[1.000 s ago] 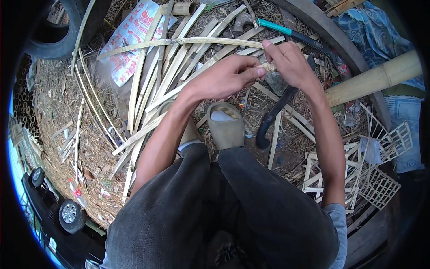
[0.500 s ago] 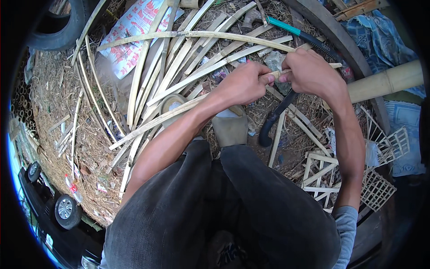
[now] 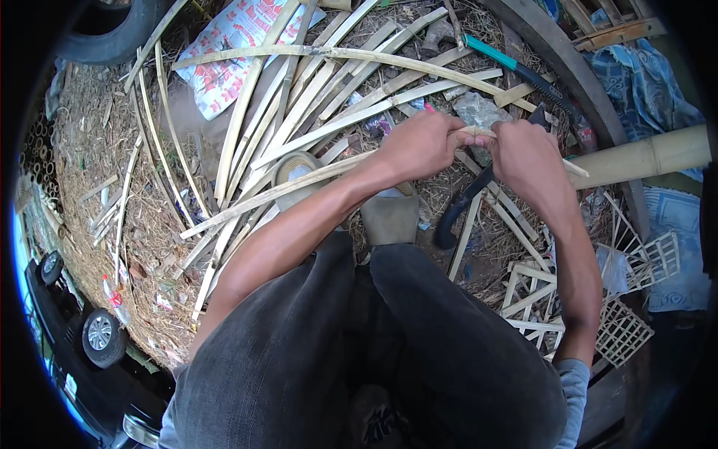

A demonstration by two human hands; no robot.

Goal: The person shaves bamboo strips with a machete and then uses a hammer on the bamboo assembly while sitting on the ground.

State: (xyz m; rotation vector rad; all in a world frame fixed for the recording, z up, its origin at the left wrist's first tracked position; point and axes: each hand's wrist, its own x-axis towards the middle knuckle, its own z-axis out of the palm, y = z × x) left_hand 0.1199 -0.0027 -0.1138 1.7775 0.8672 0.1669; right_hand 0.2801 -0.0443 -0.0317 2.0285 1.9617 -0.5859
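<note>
A long pale bamboo strip [image 3: 299, 182] runs from the lower left, over my left forearm's far side, up to both hands. My left hand [image 3: 420, 146] pinches it between thumb and fingers. Close beside, my right hand [image 3: 527, 150] is closed round the same strip, whose short end sticks out to the right. Between the two hands the strip bows slightly upward. Below them lies a tool with a curved black handle [image 3: 458, 213]; part of it is hidden behind my right hand. Many other bamboo strips [image 3: 303, 97] lie fanned out on the ground ahead.
A teal-and-black long-handled tool [image 3: 490, 51] lies at the far right. A thick bamboo pole [image 3: 643, 156] juts in from the right, above lattice pieces [image 3: 622, 333]. A tyre [image 3: 112, 37] is at the far left, a parked vehicle [image 3: 90, 374] lower left. My sandalled feet stand ahead.
Both hands have come slightly down and to the right, staying on the bamboo strip. The strip now bends between them, and its right end points lower. The view has shifted a little.
</note>
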